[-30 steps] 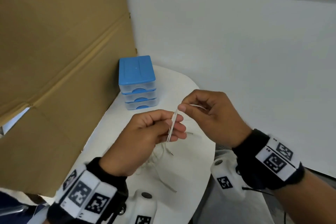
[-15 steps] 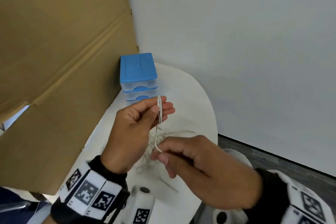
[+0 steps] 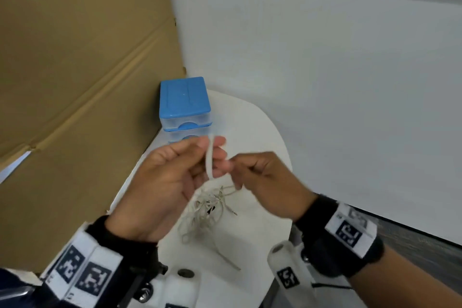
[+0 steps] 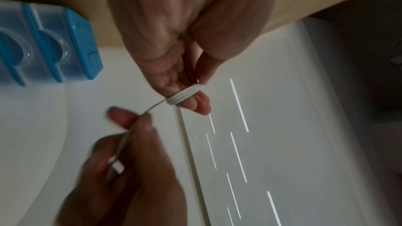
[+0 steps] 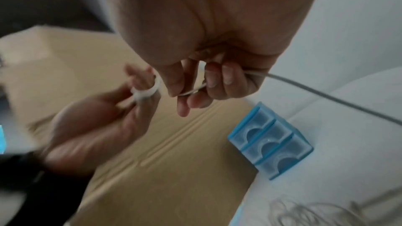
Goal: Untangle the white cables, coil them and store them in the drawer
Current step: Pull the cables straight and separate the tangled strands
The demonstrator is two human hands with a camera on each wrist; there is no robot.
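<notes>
Coiling: thin white cable (image 4: 185, 96) wound in loops round left hand (image 3: 160, 182) fingers; free strand pinched by right hand (image 3: 265, 182). Tangled white cables (image 3: 205, 210) left on white desk (image 3: 257, 132).

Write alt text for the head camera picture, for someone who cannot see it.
Two hands wind a white cable above a white table: the left hand holds the turns wrapped round its fingers, the right hand pinches the loose strand. Below them lies a tangle of white cables; behind stand a closed blue drawer unit and a cardboard sheet.
</notes>
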